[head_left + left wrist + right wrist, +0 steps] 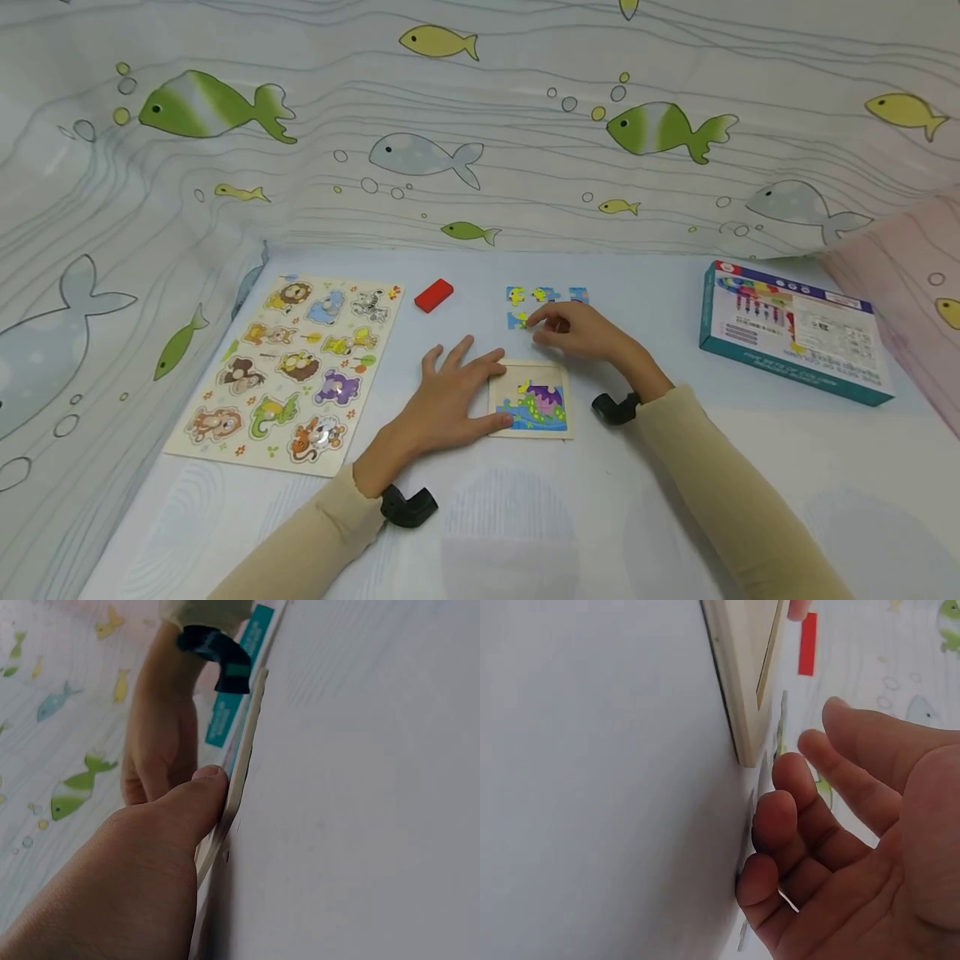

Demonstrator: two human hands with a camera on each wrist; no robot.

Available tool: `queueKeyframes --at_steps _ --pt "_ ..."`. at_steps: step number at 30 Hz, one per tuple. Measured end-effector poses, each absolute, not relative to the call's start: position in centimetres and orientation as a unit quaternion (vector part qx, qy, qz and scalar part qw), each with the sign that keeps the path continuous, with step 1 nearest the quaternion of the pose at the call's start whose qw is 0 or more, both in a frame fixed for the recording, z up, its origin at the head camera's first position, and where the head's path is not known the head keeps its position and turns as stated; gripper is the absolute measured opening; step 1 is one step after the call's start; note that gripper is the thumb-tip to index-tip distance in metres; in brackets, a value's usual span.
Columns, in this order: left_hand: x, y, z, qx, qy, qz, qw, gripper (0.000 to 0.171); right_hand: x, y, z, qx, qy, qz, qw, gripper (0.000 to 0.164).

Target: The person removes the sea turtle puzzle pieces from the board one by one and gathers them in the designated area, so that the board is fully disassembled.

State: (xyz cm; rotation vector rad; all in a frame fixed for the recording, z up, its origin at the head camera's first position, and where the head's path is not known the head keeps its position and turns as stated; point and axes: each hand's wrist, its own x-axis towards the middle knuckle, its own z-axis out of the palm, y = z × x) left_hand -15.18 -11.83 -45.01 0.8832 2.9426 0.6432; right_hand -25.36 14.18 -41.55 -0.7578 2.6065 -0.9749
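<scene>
My left hand (455,398) lies with spread fingers at the left side of a small wooden puzzle tray (567,400). Its thumb (199,799) rests on the tray's rim. Joined pieces showing a purple and green dinosaur (542,402) fill the lower right part of the tray. Beyond it, my right hand (573,329) reaches over loose puzzle pieces, fingers loosely bent, with nothing between thumb and index finger in the right wrist view. Its fingertips are right at a blue and yellow puzzle piece (516,320). Further pieces (516,295) lie behind, some partly hidden by the hand.
To the left lies a large animal peg puzzle board (300,375). A red block (434,295) sits between that board and the loose pieces. At the right is a flat teal-edged box (795,329). A fish-patterned curtain (525,125) stands behind the table.
</scene>
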Motion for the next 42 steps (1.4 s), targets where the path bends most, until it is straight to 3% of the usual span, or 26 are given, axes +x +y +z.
queueKeyframes --at_steps 26,42 --pt "-15.4 -11.3 -45.3 0.292 0.934 0.208 0.002 0.069 -25.2 14.0 -41.1 -0.238 0.906 -0.318 0.146 0.037" --pt "-15.2 -11.9 -45.0 0.284 0.933 0.223 0.006 0.065 -20.6 15.1 -41.0 -0.337 0.853 -0.343 0.205 0.032"
